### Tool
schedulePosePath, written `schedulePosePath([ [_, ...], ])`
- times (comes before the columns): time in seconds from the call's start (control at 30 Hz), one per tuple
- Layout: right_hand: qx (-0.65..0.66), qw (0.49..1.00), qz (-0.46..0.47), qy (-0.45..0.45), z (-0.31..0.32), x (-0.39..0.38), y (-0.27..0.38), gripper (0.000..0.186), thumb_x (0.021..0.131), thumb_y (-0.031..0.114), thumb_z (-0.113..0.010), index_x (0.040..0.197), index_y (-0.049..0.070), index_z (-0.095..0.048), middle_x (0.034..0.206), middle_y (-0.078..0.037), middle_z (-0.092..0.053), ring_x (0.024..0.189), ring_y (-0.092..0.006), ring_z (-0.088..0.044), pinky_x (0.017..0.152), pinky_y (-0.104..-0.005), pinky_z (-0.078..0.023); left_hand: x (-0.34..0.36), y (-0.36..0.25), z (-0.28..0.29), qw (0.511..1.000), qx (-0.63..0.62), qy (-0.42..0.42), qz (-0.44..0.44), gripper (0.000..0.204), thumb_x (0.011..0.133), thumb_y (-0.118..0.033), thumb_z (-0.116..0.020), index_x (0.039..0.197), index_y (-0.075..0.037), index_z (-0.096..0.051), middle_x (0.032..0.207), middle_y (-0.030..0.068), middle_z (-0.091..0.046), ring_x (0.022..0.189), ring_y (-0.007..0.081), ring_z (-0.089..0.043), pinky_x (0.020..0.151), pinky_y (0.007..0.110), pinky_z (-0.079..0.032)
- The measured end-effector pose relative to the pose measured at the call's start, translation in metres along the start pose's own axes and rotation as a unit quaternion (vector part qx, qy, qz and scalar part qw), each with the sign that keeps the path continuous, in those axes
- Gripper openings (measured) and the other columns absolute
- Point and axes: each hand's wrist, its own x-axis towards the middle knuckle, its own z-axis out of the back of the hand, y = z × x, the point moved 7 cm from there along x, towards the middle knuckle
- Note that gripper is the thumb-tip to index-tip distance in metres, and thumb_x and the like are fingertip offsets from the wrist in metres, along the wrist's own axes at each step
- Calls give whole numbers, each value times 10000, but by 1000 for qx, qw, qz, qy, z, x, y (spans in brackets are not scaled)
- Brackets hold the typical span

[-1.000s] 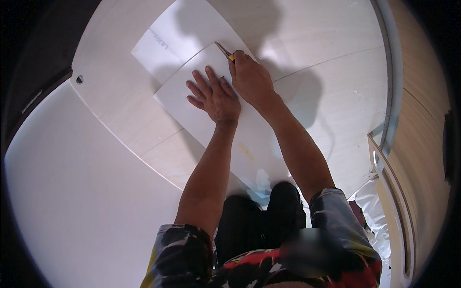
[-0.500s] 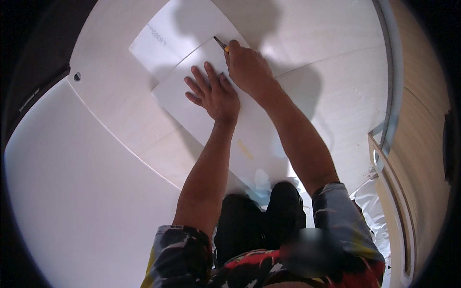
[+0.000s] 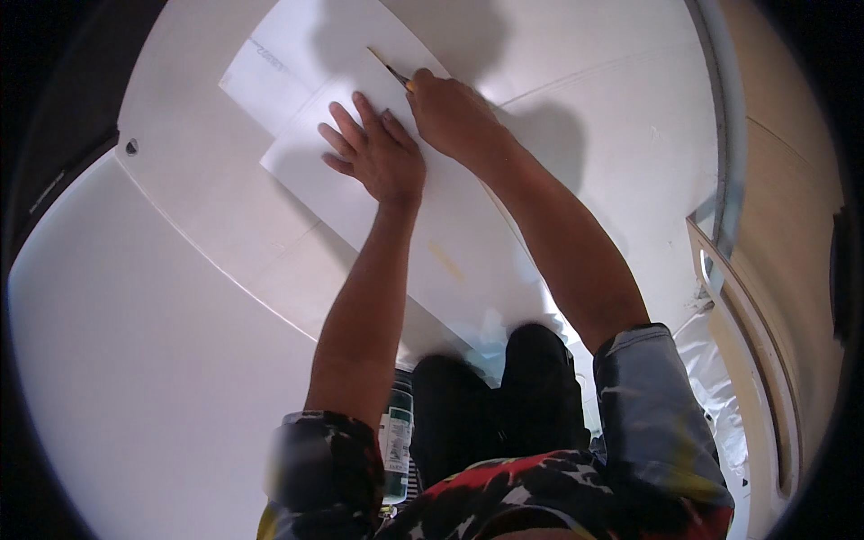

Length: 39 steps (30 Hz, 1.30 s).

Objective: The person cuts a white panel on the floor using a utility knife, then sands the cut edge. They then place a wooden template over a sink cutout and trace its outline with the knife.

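Observation:
My left hand [image 3: 382, 166] lies flat with its fingers spread on a white sheet [image 3: 432, 211], which overlaps another white sheet [image 3: 256, 81] beneath its far edge. In my right hand [image 3: 454, 117] is a utility knife [image 3: 398, 76] with a yellow-orange part showing at the fist. Its long thin blade points away and to the left, over the farther sheet. Whether the blade tip touches the sheet, I cannot tell. A faint yellowish mark runs along the nearer sheet, and faint grey print shows on the farther one.
The sheets lie on a pale board [image 3: 612, 99] with a seam across it. A smooth white panel [image 3: 153, 360] fills the left side. At right stand a wooden panel with a slot [image 3: 756, 360] and crumpled clear plastic [image 3: 706, 360]. A labelled bottle [image 3: 397, 441] is beside my legs.
Sheets, hands and board have shifted slightly left in the picture together. More of the knife's blade shows now, reaching farther out over the far sheet. My left hand stays flat on the near sheet.

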Motion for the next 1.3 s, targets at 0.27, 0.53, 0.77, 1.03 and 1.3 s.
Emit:
schedulePosePath([
  [0.27, -18, 996, -67, 54, -20, -116, -45, 188, 1001, 174, -473, 1020, -7, -519, 812, -208, -690, 820, -383, -704, 730, -476, -569, 1, -2, 7, 997, 17, -63, -47, 519, 1023, -336, -424, 1488, -106, -401, 1527, 219, -310, 1411, 477, -240, 1091, 695, -176],
  [0.53, -36, 997, -60, 34, -30, -123, -52, 171, 972, 141, -500, 1036, -14, -529, 880, -205, -698, 880, -368, -702, 773, -461, -570, -72, -13, -8, 996, 12, -10, -88, 537, 1032, -356, -389, 1504, -101, -385, 1575, 223, -269, 1455, 477, -188, 1105, 704, -159],
  [0.77, -26, 999, -18, 1, -30, -124, -56, 223, 964, 173, -519, 1048, -30, -559, 893, -233, -696, 894, -384, -699, 773, -487, -569, -220, -16, -31, 997, -11, 75, -28, 594, 1036, -394, -340, 1543, -85, -314, 1616, 238, -182, 1497, 480, -58, 1150, 673, -45],
  [1.03, -13, 1000, -13, 11, -53, -211, -102, 251, 1008, 217, -491, 1039, -25, -551, 870, -247, -695, 868, -406, -691, 763, -513, -545, -215, -24, -24, 997, 12, -9, -76, 543, 1022, -328, -388, 1488, -50, -365, 1556, 241, -268, 1447, 497, -160, 1101, 696, -147],
  [1.3, 7, 990, -111, 91, -75, -340, -157, 229, 1020, 208, -438, 1059, -9, -498, 852, -270, -672, 837, -447, -672, 759, -558, -525, -219, -27, -22, 988, 55, -78, -121, 528, 1013, -316, -422, 1472, -55, -393, 1538, 236, -300, 1390, 524, -247, 1048, 698, -252],
])
